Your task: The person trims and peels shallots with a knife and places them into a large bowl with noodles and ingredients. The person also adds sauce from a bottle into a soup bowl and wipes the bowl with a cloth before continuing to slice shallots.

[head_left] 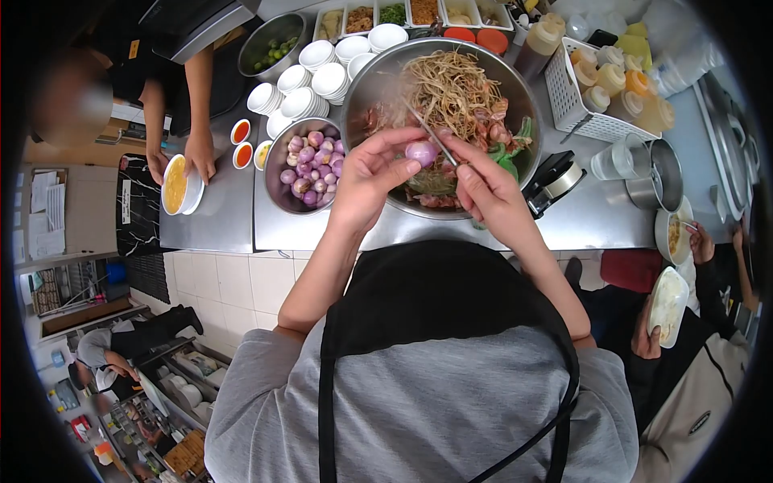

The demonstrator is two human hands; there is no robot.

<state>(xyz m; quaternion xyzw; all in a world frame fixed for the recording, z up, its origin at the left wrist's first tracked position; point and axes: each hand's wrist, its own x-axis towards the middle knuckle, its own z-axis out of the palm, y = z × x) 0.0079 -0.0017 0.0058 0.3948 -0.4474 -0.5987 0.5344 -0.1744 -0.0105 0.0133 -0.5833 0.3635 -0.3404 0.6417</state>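
Over a large metal bowl (527, 88), my left hand (374, 173) holds a peeled purple shallot (420, 153) between its fingers. My right hand (491, 189) is closed around the handle of a knife (435, 137), whose blade points up and left, beside the shallot. Inside the large bowl lie brown root-like strands (455, 88), reddish peelings and some green leaves (506, 159). A smaller metal bowl (274, 165) full of purple shallots (312, 165) stands just left of my left hand.
Stacked white bowls (330, 80) and small sauce dishes (242, 155) stand on the left. A co-worker's hands (200, 153) hold a bowl of yellow food (175, 185). On the right are a basket of bottles (564, 88), a black-and-silver object (555, 183), a pot (664, 181) and other people's hands.
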